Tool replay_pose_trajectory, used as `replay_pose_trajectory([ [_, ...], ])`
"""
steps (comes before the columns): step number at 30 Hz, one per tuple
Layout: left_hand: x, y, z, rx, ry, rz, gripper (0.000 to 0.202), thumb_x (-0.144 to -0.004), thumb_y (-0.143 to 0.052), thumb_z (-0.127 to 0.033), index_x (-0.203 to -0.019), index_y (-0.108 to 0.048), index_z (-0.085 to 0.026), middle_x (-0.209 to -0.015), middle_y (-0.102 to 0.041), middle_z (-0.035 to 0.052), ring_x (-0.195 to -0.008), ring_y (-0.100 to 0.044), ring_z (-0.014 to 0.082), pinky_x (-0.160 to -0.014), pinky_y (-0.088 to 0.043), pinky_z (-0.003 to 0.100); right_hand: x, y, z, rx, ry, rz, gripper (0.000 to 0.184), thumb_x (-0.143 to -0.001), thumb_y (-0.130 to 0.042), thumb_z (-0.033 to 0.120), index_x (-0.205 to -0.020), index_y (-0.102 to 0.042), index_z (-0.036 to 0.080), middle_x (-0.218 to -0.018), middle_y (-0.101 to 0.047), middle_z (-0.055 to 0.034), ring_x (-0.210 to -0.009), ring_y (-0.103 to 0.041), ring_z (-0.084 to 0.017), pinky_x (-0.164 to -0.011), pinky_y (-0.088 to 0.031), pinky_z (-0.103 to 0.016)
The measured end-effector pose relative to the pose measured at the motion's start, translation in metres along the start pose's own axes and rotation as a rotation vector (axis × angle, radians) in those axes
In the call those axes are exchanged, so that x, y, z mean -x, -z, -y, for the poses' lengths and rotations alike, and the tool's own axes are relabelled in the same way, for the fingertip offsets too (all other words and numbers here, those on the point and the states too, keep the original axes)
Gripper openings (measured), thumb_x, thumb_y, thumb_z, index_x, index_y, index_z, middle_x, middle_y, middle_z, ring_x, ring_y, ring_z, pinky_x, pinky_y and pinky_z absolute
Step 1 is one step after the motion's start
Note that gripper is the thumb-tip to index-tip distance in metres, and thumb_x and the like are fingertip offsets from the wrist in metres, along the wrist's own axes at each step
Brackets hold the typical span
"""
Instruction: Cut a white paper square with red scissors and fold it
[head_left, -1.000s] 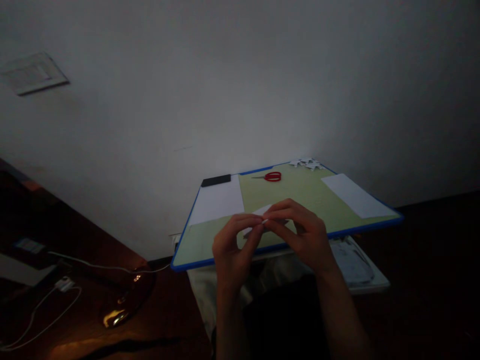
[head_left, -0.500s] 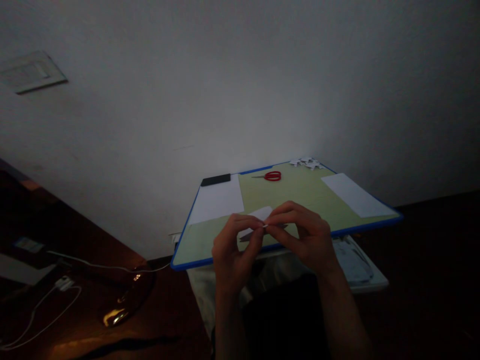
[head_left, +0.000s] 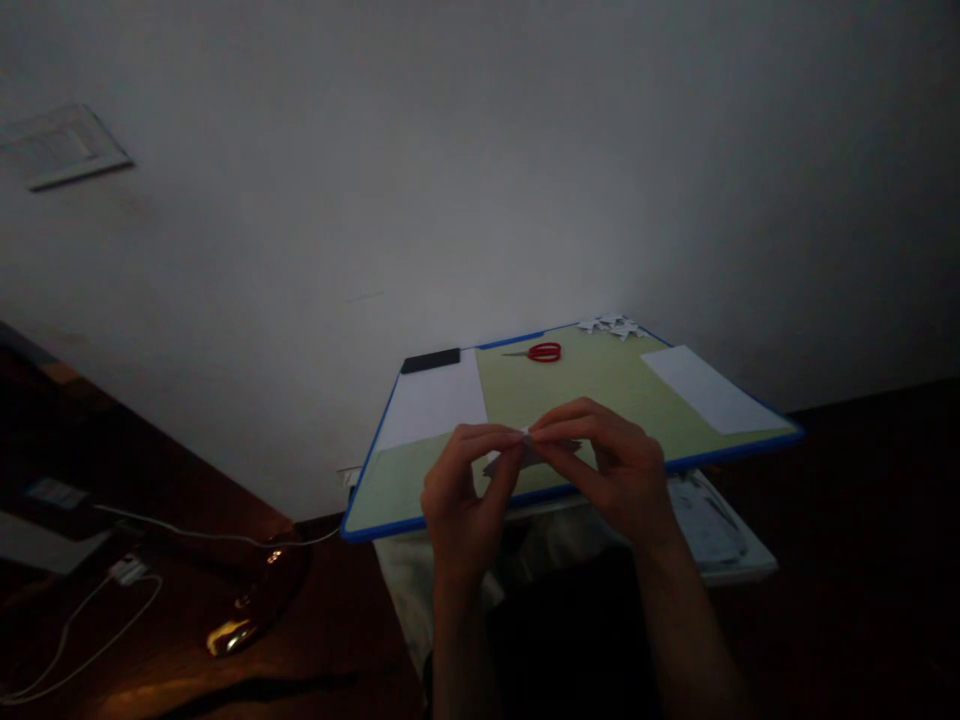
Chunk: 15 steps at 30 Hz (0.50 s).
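My left hand [head_left: 472,490] and my right hand [head_left: 604,455] meet over the near edge of a pale green board with a blue rim [head_left: 600,382]. Thumbs and forefingers of both pinch a small folded piece of white paper [head_left: 528,458] between them. Its lower edge shows in shade below the fingertips; the rest is covered by the fingers. Beyond the hands lie red-handled scissors [head_left: 544,352], their blades pointing left.
On the board's left, a white sheet [head_left: 435,405] has a dark flat object [head_left: 431,360] at its top. Several white paper pieces [head_left: 613,325] sit in the far right corner, with another white sheet [head_left: 712,390] nearer. A cable [head_left: 217,538] runs at left.
The folded paper has tilted in my fingers, so the pale upper flap seen before is now mostly out of sight. Both hands have shifted slightly and keep their pinch.
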<state>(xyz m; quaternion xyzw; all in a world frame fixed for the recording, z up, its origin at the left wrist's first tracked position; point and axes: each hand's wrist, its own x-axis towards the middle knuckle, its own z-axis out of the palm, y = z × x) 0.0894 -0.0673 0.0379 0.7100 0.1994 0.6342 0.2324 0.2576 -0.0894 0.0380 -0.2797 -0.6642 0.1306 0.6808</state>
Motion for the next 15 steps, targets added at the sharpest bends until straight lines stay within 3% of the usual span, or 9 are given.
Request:
replay_pose_trajectory([
  [7, -0.0003, 0.0007, -0.0001, -0.023, 0.046, 0.009, 0.018, -0.095, -0.074, -0.011, -0.105, -0.075, -0.025, -0.102, -0.074, 0.0034, -0.099, -0.071, 0.0203, -0.088, -0.057, 0.036, -0.0003, 0.0001, 0.0000, 0.009, 0.002, 0.002, 0.020, -0.095, -0.077, 0.012, -0.104, -0.078, 0.029, -0.099, -0.078, -0.0004, -0.093, -0.074, -0.019, -0.082, -0.059, -0.036],
  [15, 0.0003, -0.0020, 0.0045, -0.015, 0.078, 0.002, 0.017, -0.094, -0.077, -0.011, -0.104, -0.075, -0.025, -0.102, -0.073, 0.0021, -0.099, -0.069, 0.0183, -0.090, -0.055, 0.033, -0.0019, -0.0014, -0.0013, 0.045, 0.022, 0.000, 0.017, -0.096, -0.075, 0.011, -0.104, -0.077, 0.027, -0.099, -0.077, -0.0010, -0.094, -0.074, -0.017, -0.085, -0.058, -0.034],
])
